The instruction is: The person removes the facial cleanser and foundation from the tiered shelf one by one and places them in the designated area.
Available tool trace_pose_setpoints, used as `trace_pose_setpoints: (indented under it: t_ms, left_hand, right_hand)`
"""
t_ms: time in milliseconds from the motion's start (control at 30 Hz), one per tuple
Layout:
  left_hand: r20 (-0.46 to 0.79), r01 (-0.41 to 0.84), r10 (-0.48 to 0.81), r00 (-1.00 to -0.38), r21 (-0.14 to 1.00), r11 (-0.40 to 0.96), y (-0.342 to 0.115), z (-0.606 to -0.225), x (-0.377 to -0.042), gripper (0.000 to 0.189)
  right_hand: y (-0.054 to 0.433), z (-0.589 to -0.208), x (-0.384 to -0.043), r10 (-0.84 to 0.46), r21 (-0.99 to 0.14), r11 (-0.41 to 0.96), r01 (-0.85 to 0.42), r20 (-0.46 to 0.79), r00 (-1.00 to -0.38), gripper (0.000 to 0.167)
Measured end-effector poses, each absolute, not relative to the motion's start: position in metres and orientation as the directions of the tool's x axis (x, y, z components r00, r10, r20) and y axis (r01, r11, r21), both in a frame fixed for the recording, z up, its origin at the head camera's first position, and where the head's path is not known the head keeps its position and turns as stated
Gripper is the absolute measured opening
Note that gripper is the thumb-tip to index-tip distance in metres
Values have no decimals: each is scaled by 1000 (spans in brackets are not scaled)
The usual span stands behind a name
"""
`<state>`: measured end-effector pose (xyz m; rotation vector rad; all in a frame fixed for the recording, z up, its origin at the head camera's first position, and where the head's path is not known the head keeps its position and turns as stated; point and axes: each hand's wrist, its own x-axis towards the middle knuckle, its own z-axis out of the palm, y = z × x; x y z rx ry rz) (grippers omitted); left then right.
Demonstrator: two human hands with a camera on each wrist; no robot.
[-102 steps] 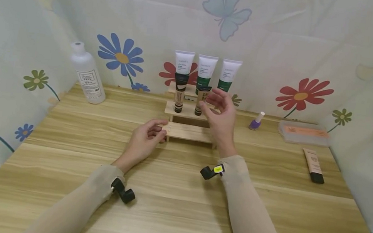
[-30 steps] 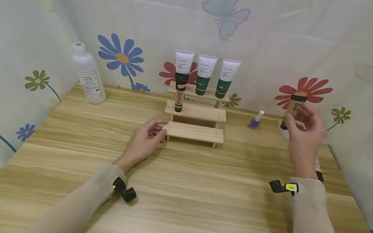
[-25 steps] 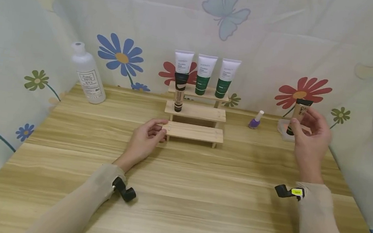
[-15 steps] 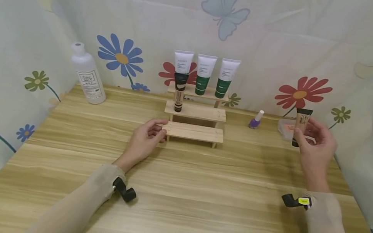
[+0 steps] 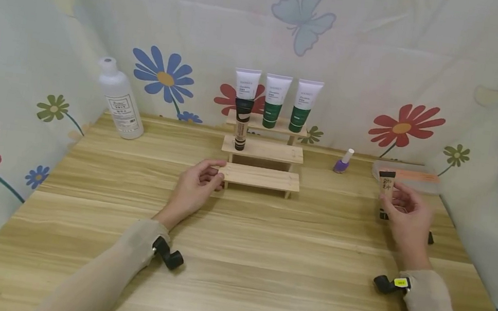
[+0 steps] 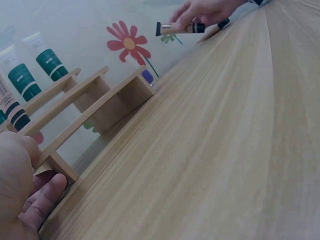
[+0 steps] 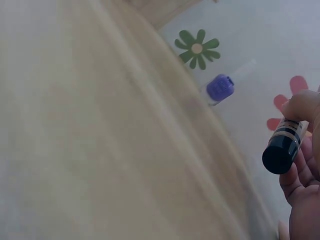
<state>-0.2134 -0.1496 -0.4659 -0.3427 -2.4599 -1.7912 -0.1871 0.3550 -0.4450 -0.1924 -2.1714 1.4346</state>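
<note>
My left hand (image 5: 194,185) grips the left end of the lowest step of a small three-step wooden stand (image 5: 260,178); the left wrist view shows the fingers curled around that end (image 6: 62,165). At the right side, my right hand (image 5: 411,222) pinches a beige cosmetic tube (image 5: 386,187) between thumb and fingers. Its black cap (image 7: 281,154) points down in the right wrist view. A similar beige and black tube (image 5: 241,126) stands on the stand's middle step, at the left. Three white and green tubes (image 5: 273,101) are lined up on the top step.
A purple nail polish bottle (image 5: 342,163) stands between the stand and a clear flat case (image 5: 419,177). Another tube, mostly hidden behind my right hand, shows its black cap (image 5: 430,238). A tall white bottle (image 5: 120,101) stands at the back left. Flowered cloth (image 5: 383,52) closes off the sides.
My right hand has taken the beige tube off the middle step and carried it right. In the last half second it came lower and slightly left. My left hand has stayed on the stand.
</note>
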Motion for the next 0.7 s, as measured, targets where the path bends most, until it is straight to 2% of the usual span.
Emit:
trace_pose_setpoints:
  t_ms: [367,700]
  left_hand:
    - [191,220,128,-973,935,278,-148,-467,-212,32]
    - [195,223,125,-973,933,283,-149,-467,-215,32]
  right_hand:
    - [361,-460,-181,316,-829,551,-92,309,-897,46]
    - [363,-465,-184,279,-811,575,-104,315,-907,45]
